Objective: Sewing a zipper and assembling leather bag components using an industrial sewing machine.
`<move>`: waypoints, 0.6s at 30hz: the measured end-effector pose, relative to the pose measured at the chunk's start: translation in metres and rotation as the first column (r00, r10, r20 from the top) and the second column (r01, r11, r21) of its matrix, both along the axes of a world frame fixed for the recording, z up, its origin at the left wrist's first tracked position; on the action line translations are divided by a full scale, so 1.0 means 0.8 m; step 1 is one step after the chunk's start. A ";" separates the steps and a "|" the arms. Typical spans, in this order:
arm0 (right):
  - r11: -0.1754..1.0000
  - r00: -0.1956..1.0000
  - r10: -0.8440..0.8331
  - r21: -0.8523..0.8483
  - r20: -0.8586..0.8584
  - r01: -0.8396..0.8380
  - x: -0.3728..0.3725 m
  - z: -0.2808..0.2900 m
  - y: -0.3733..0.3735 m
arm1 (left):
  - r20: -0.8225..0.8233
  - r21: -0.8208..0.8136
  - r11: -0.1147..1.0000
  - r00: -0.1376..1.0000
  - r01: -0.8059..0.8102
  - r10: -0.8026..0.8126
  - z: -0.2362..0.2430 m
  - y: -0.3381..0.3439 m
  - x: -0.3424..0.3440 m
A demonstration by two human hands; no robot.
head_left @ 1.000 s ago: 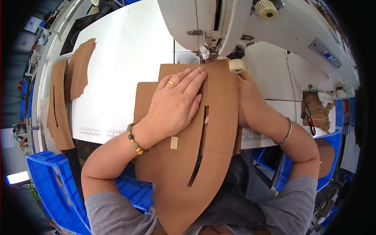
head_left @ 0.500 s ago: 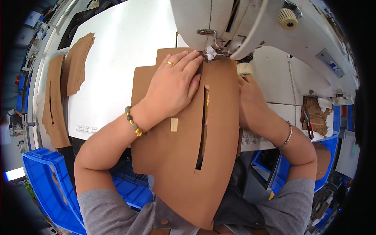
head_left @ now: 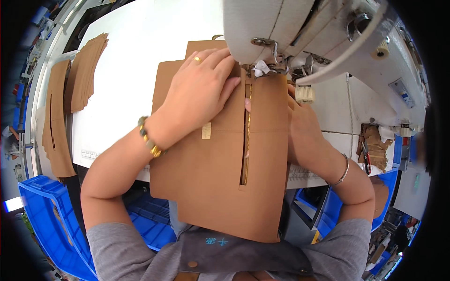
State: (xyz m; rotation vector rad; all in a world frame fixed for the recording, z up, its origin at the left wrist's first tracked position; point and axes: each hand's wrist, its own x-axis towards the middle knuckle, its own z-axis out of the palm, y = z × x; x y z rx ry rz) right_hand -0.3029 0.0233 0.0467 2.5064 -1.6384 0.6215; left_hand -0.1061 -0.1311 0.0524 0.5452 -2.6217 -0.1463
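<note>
A large brown panel, leather-like, lies under the head of a white sewing machine, its near end hanging past the table edge toward my lap. A long narrow slot runs down it, with a gold-toothed zipper showing inside. My left hand rests flat on the panel left of the slot, fingers stretched toward the presser foot area. At the right edge, my right hand holds the panel from the side, partly beneath it. Skin shows through the slot; most right fingers are hidden. A small pale tag sits on the panel.
Stacked brown pieces and a slotted brown strip lie at the left of the white table. Blue bins stand below. On the right are brown scraps and a red-and-black tool.
The panel has slid away from me, its near end drawn up from my lap and lying flatter. Both hands stay on it. The machine head appears farther right in the view.
</note>
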 end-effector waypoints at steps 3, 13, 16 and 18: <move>1.000 1.000 -0.007 0.002 -0.011 0.007 0.000 0.001 0.000 | -0.072 0.242 0.970 0.997 -0.002 0.020 0.005 0.038 0.024; 1.000 0.997 -0.009 0.017 0.071 0.008 0.000 0.000 0.001 | 0.022 0.222 0.974 0.999 0.035 -0.041 -0.006 0.051 0.031; 1.000 0.999 0.000 0.020 0.038 0.000 -0.001 -0.001 0.000 | -0.002 0.235 0.971 0.999 0.051 -0.052 -0.006 0.051 0.032; 1.000 0.999 -0.005 0.013 0.035 0.005 0.000 -0.002 0.000 | -0.011 0.242 0.968 0.998 0.060 -0.060 -0.006 0.052 0.034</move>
